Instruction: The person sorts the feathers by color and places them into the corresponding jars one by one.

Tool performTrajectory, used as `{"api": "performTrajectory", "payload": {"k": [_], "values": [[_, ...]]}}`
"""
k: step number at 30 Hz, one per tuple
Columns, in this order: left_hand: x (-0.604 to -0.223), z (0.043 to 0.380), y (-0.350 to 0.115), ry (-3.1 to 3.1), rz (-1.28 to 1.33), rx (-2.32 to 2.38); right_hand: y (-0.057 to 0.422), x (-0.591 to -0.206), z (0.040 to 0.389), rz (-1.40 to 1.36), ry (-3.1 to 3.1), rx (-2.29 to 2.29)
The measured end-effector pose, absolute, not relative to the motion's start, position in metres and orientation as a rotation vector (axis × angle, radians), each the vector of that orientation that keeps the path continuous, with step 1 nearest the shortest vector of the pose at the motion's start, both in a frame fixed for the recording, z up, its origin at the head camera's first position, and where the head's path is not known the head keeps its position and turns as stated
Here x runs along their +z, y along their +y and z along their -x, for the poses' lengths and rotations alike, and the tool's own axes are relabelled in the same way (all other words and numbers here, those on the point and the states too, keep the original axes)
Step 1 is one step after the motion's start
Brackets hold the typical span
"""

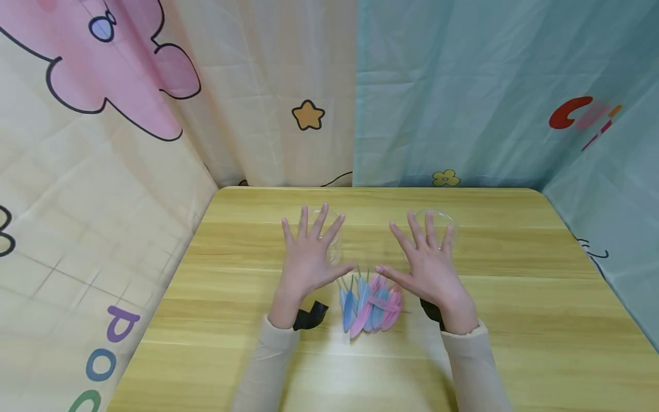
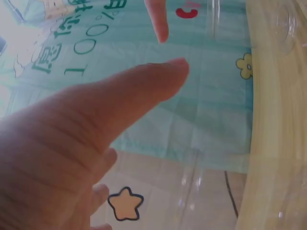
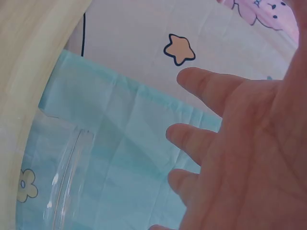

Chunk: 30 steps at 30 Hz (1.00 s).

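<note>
Both hands hover over the table with fingers spread and palms down, holding nothing. My left hand [image 1: 308, 260] is at the left, its thumb pointing toward the right hand [image 1: 431, 266]. Between and just below the thumbs lies a pile of pink and light-blue feathers [image 1: 372, 306], quills mostly pointing to the back. Behind the left hand stands a clear, see-through container [image 1: 334, 252], partly hidden by the fingers. Another clear round container [image 1: 452, 220] is behind the right fingertips; its transparent wall [image 3: 67, 177] shows in the right wrist view.
The wooden table [image 1: 206, 320] ends at the back against printed curtains [image 1: 257, 86], with more curtain along both sides. A black strap [image 1: 311, 316] sits at the left wrist, and another black strap [image 1: 431, 312] at the right.
</note>
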<state>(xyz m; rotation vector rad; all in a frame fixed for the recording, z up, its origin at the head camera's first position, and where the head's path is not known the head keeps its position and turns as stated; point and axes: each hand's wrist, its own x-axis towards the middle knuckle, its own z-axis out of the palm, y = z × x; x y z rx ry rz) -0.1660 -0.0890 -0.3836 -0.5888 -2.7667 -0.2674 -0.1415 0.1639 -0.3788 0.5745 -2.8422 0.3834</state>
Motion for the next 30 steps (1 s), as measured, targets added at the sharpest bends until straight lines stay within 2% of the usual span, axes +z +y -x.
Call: {"api": "performTrajectory", "payload": {"k": [7,16,25,30], "values": [[-0.403,0.188,-0.114,-2.746,0.451,-0.500,0.162,-0.382,0.143,-0.617,-2.800,0.394],[-0.425,0.211,-0.129,-2.647,0.294,-1.124,0.158,-0.387,0.154,-0.705,-2.603,0.542],[-0.439,0.228,-0.144,-2.483,0.317,-1.752,0.154,-0.389,0.163,-0.816,-2.580,0.723],[-0.447,0.229,-0.149,-2.481,0.342,-1.857,0.152,-0.393,0.165,-0.841,-2.649,0.769]]}}
